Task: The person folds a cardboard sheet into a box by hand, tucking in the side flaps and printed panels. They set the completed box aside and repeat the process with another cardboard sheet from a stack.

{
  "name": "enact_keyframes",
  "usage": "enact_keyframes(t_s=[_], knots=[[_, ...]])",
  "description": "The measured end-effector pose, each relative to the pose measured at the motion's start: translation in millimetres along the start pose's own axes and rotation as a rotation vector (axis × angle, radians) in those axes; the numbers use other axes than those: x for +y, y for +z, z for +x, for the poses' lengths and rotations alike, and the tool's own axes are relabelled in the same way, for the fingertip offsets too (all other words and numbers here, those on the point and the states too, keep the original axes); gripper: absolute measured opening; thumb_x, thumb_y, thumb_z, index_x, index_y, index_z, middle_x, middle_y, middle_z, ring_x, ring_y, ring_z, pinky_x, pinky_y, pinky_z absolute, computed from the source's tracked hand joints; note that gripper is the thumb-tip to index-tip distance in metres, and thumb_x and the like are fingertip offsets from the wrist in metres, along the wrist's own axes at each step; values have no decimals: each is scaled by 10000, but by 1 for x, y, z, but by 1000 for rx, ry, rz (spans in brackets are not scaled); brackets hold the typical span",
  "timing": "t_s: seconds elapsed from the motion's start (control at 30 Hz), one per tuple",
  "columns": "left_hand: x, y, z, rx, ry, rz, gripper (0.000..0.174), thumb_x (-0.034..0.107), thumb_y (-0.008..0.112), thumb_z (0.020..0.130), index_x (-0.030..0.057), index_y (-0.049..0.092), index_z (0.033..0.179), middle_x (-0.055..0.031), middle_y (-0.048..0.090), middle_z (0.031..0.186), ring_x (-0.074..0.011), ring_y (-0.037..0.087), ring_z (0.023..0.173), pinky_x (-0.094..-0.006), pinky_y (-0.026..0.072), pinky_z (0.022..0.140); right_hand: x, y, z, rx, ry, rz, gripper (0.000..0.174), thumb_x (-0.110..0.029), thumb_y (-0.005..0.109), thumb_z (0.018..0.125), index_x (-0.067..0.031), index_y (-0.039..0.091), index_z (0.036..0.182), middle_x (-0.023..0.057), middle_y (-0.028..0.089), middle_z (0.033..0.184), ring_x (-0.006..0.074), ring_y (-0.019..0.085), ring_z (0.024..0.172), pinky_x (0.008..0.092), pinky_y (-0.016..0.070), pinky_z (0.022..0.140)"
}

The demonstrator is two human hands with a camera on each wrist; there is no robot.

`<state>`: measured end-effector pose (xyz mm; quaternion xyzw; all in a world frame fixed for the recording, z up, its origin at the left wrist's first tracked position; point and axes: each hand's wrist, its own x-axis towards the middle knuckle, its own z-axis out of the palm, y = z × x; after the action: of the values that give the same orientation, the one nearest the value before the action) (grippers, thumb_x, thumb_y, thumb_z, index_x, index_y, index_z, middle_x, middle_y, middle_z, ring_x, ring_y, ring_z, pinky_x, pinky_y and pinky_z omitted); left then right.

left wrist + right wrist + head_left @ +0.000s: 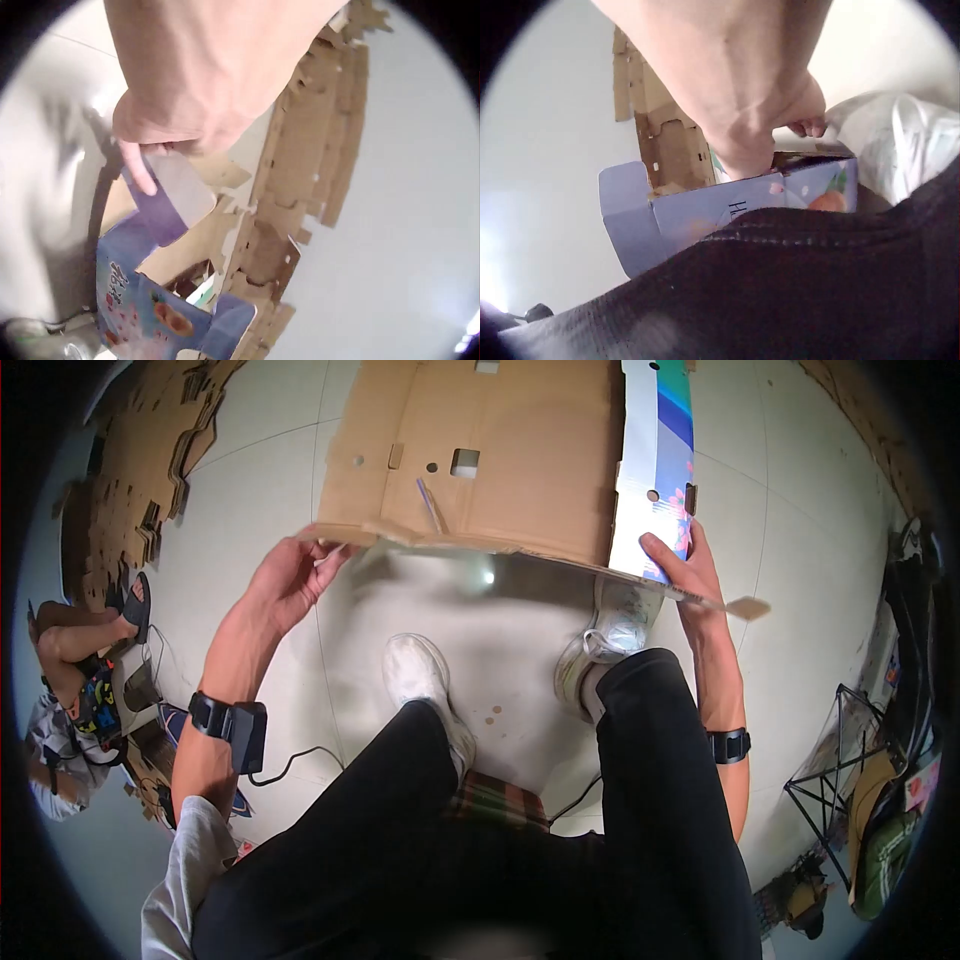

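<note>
A partly folded cardboard box [540,460] takes up the upper middle of the head view, its plain brown inside facing up. Its right side panel [640,470] is printed white, blue and green. At the near left corner my left hand [292,582] pinches the box edge; in the left wrist view one finger lies along a purple-and-white flap [169,199]. My right hand [692,575] grips the near right corner, thumb over the printed panel and fingers on its outer side. The right wrist view shows the box's lilac printed front [712,214], with a side flap [626,206] sticking out.
Flattened cardboard [140,470] lies at the left. Beyond it, at the far left, another person's legs [85,640] show. White shoes [415,670] stand on the tiled floor below the box. A black metal frame [835,770] stands at the right.
</note>
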<state>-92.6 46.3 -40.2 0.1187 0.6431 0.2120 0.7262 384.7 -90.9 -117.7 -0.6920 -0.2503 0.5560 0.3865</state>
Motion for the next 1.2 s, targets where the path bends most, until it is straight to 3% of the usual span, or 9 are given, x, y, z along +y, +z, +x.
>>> enact_keyframes(t_s=[0.13, 0.23, 0.37, 0.57, 0.67, 0.7, 0.8, 1.0, 1.2], knots=[[8, 66, -26, 154, 384, 572, 654, 75, 582, 998, 82, 401, 1626, -136, 677, 1246, -155, 711, 879, -323, 541, 593, -13, 5, -11, -29, -39, 6, 843, -279, 894, 868, 1, 444, 1524, 179, 645, 1361, 264, 629, 1265, 398, 477, 1110], [20, 91, -34, 333, 572, 1041, 679, 114, 594, 1030, 172, 370, 1669, -73, 733, 1000, -99, 583, 698, -285, 486, 605, -24, 7, -17, -24, -30, -14, 816, -254, 882, 872, -3, 453, 1520, 165, 646, 1353, 253, 630, 1247, 390, 481, 1098], [24, 122, -55, 45, 1036, 1447, 565, 195, 612, 1008, 174, 520, 1565, -155, 697, 766, -179, 577, 569, -351, 519, 625, -31, 1, -21, -91, 6, -96, 824, -183, 861, 868, 0, 427, 1544, 143, 642, 1338, 234, 625, 1211, 374, 482, 1084], [-9, 166, -27, -727, 898, 1768, 368, 101, 647, 965, 88, 665, 1333, -172, 720, 934, -337, 719, 860, -438, 577, 803, -22, 5, -28, -165, 19, 43, 916, -164, 856, 859, -24, 361, 1616, 159, 604, 1400, 253, 592, 1283, 394, 459, 1119], [-34, 160, -28, -767, 947, 1774, 433, -23, 706, 858, 80, 695, 1278, -140, 706, 1121, -337, 684, 1079, -437, 577, 956, -29, 6, -39, -176, 21, 33, 901, -174, 834, 878, -57, 353, 1632, 183, 595, 1434, 285, 579, 1329, 420, 433, 1154], [-30, 161, -30, -787, 783, 1904, 645, -124, 750, 737, 109, 671, 1334, -113, 652, 1300, -348, 613, 1250, -426, 540, 1097, -34, 8, -42, -181, 15, 12, 895, -178, 826, 886, -68, 351, 1636, 191, 592, 1447, 296, 575, 1344, 428, 424, 1165], [-30, 134, -35, -739, 1190, 1933, 744, -101, 788, 714, 156, 650, 1399, -111, 631, 1358, -343, 532, 1405, -445, 483, 1182, -36, 12, -43, -144, 27, -22, 920, -182, 813, 891, -125, 326, 1669, 205, 581, 1473, 312, 565, 1368, 441, 412, 1177], [-41, 103, -50, -657, 967, 1853, 643, 60, 873, 713, 175, 710, 1324, -81, 529, 1580, -325, 286, 1607, -508, 305, 1318, -39, 20, -50, -135, -195, -33, 960, -141, 771, 919, -217, 250, 1721, 202, 578, 1501, 313, 583, 1372, 412, 427, 1178], [-61, 82, -26, -638, 922, 1355, 369, 219, 846, 851, 130, 763, 1199, -73, 549, 1591, -360, 309, 1599, -520, 296, 1298, -51, 18, -54, -82, -310, -353, 763, -123, 652, 999, -227, 346, 1690, 204, 606, 1507, 346, 655, 1299, 420, 494, 1122]])
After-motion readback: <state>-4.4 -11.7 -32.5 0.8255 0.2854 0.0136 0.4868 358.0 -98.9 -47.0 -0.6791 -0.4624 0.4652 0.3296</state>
